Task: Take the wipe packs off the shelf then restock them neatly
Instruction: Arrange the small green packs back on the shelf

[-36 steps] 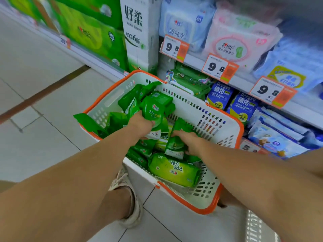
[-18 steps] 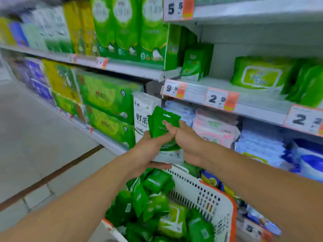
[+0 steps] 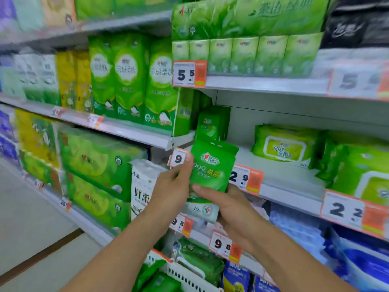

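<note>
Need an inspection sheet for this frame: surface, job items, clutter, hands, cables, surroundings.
Surface: grey shelf, part bare beside the 2.9 price tag.
Job's things: small green wipe pack held upright before the shelf edge; more small packs upright at the shelf's left end; basket below holds green packs.
Clutter: large wipe packs lying on the same shelf.
Hands: left hand and right hand both grip the pack.
Cables: nothing seen.
Surroundings: tissue packs on neighbouring shelves; tiled floor.
</note>
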Motion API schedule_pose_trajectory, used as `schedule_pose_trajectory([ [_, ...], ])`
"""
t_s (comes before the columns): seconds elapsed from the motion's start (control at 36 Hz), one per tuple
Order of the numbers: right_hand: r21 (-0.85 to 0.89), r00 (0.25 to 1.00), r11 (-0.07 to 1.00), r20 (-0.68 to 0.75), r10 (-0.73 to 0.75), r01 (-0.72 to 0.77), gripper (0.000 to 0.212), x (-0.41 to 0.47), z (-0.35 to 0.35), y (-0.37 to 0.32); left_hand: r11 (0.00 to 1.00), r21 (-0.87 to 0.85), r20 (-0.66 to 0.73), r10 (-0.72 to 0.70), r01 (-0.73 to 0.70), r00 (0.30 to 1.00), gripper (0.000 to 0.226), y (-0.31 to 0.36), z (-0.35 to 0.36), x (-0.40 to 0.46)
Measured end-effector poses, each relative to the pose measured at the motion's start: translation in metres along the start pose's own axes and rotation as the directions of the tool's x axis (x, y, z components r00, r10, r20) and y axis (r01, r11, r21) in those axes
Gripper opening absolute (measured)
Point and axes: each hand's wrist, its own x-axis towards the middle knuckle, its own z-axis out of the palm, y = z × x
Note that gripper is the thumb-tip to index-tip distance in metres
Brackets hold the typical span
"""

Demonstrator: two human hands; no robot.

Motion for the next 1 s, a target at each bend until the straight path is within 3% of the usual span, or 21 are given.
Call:
schedule_pose_trajectory([
  [0.08, 0.076, 0.992, 0.996, -0.114, -0.045, 0.054, 0.029, 0.023, -0.014, -0.018, 0.968, 0.180, -0.002, 0.179, -0.176, 0.984, 0.037, 0.000, 0.001, 0.038],
  [0.17, -0.045, 0.961, 0.998, -0.270, -0.063, 0.053, 0.048, 0.073, -0.037, -0.043, 0.780, 0.518, 0.034, 0.392, -0.351, 0.920, 0.036, -0.015, -0.009, 0.085],
  [0.22, -0.113, 0.936, 0.993, -0.348, -0.059, 0.020, 0.061, 0.114, -0.051, -0.055, 0.705, 0.617, 0.056, 0.405, -0.351, 0.912, 0.050, -0.031, -0.011, 0.107],
  [0.31, -0.149, 0.938, 0.987, -0.347, 0.005, -0.060, 0.029, 0.173, -0.063, -0.057, 0.694, 0.629, 0.080, 0.389, -0.350, 0.918, 0.056, -0.060, -0.006, 0.126],
  [0.36, -0.166, 0.949, 0.979, -0.309, 0.060, -0.116, 0.020, 0.206, -0.065, -0.051, 0.582, 0.717, 0.194, 0.360, -0.383, 0.912, 0.061, -0.077, -0.001, 0.133],
  [0.42, -0.268, 0.949, 0.949, -0.306, 0.080, -0.167, 0.029, 0.231, -0.069, -0.038, 0.453, 0.791, 0.283, 0.325, -0.411, 0.903, 0.074, -0.089, 0.000, 0.139],
  [0.47, -0.370, 0.943, 0.913, -0.330, 0.041, -0.169, 0.041, 0.251, -0.071, -0.026, 0.393, 0.808, 0.305, 0.358, -0.439, 0.882, 0.081, -0.093, -0.006, 0.147],
  [0.5, -0.414, 0.938, 0.897, -0.347, -0.001, -0.152, 0.044, 0.261, -0.073, -0.021, 0.394, 0.802, 0.309, 0.369, -0.448, 0.877, 0.083, -0.094, -0.010, 0.152],
  [0.58, -0.547, 0.921, 0.828, -0.375, -0.110, -0.124, 0.054, 0.282, -0.076, -0.015, 0.522, 0.739, 0.295, 0.319, -0.427, 0.901, 0.087, -0.088, -0.026, 0.166],
  [0.69, -0.624, 0.924, 0.768, -0.364, -0.119, -0.146, 0.109, 0.313, -0.090, -0.009, 0.547, 0.719, 0.287, 0.329, -0.429, 0.900, 0.082, -0.086, -0.031, 0.173],
  [0.75, -0.633, 0.918, 0.764, -0.367, -0.153, -0.126, 0.120, 0.331, -0.099, -0.006, 0.561, 0.703, 0.286, 0.340, -0.437, 0.896, 0.082, -0.090, -0.030, 0.173],
  [0.86, -0.603, 0.914, 0.781, -0.389, -0.113, -0.160, 0.106, 0.331, -0.091, -0.011, 0.548, 0.702, 0.302, 0.350, -0.455, 0.887, 0.081, -0.092, -0.030, 0.172],
  [1.0, -0.500, 0.900, 0.837, -0.435, -0.023, -0.221, 0.061, 0.302, -0.062, -0.030, 0.547, 0.709, 0.315, 0.320, -0.446, 0.894, 0.088, -0.092, -0.027, 0.167],
])
